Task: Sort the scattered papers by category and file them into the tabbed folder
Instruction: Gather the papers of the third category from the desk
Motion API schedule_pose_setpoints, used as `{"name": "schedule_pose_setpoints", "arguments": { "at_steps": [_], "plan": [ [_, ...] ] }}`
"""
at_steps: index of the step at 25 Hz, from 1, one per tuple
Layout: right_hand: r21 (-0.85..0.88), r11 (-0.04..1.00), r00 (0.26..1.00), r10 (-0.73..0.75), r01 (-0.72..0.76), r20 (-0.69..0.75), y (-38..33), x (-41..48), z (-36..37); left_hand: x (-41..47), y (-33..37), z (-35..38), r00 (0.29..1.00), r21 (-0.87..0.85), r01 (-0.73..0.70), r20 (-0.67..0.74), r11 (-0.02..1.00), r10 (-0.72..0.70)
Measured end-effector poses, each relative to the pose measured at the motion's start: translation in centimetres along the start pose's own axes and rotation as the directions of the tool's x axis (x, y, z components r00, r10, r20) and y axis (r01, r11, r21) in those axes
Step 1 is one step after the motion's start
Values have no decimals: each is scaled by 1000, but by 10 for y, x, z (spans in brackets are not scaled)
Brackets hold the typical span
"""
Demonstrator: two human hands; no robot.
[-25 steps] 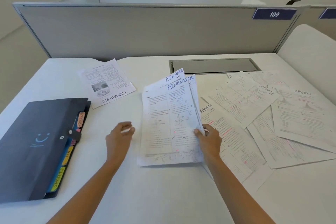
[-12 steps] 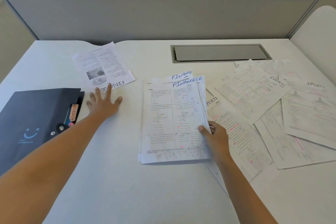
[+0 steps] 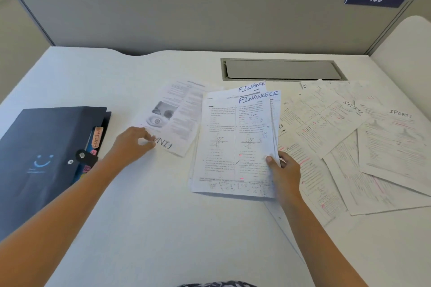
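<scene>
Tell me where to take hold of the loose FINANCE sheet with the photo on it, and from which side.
Take the loose FINANCE sheet by its near left corner, at the handwritten heading, coming from the left. It lies flat, so only an edge can be pinched, and its right side meets the FINANCE stack held by the right hand. The left hand pinches that corner.

A stack of printed sheets [image 3: 235, 142] headed FINANCE is placed centrally and gripped at its 4 o'clock corner by the right hand [image 3: 283, 170]. At its 10 o'clock, a single sheet [image 3: 177, 119], turned upside down, is pinched by the left hand [image 3: 133, 144]. SPORTS sheets [image 3: 349, 142] are fanned, overlapping, at 3 o'clock. The dark tabbed folder [image 3: 46, 151] is laid closed at 9 o'clock, with coloured tabs showing.
</scene>
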State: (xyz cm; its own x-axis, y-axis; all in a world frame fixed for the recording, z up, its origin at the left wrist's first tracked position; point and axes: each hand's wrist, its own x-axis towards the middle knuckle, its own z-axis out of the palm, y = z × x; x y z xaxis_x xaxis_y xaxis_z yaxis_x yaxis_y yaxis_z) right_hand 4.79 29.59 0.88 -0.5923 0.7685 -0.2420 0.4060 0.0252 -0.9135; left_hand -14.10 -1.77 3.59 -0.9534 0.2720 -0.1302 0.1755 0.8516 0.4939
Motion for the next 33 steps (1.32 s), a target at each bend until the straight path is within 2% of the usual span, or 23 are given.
{"name": "schedule_pose_setpoints", "arguments": {
  "at_steps": [3, 5, 7, 9, 10, 16, 22, 28, 30, 33],
  "plan": [
    [21, 1000, 1000, 8, -8, -2, -2, -1, -7, -12, -1, -2, 997, -72, 68, -23, 995, -69],
    [17, 1000, 1000, -4, 4, -15, -3, -1, -12, -24, 1, 8, 975, -70, 139, -163, 988, -149],
    [0, 1000, 999, -20, 20, -35, -4, -2, -16, -42, 13, 26, 905, 28, 344, -277, 938, -324],
    [-27, 999, 998, -37, 36, -53, -6, -2, -22, -59, 33, 37, 833, 86, 530, -238, 844, -499],
    [-38, 998, 998, -44, 42, -55, -8, -2, -24, -63, 42, 42, 819, 98, 560, -212, 823, -533],
    [-44, 996, 995, -75, 72, -67, -16, -6, -30, -56, 63, 52, 864, 218, 499, -198, 839, -463],
    [-41, 995, 990, -94, 90, -104, -17, -13, -40, -48, 60, 48, 857, 154, 515, -72, 843, -510],
    [-53, 996, 985, -78, 71, -155, -11, -10, -48, -51, 41, 24, 879, 370, 473, -129, 799, -460],
    [-121, 991, 986, -81, 64, -145, -5, -10, -48, -52, 37, 20, 875, 354, 480, -120, 803, -470],
    [-256, 964, 991, -101, 76, -85, 3, -11, -44, -56, 43, 29, 858, 220, 514, -150, 829, -492]
  ]
}}
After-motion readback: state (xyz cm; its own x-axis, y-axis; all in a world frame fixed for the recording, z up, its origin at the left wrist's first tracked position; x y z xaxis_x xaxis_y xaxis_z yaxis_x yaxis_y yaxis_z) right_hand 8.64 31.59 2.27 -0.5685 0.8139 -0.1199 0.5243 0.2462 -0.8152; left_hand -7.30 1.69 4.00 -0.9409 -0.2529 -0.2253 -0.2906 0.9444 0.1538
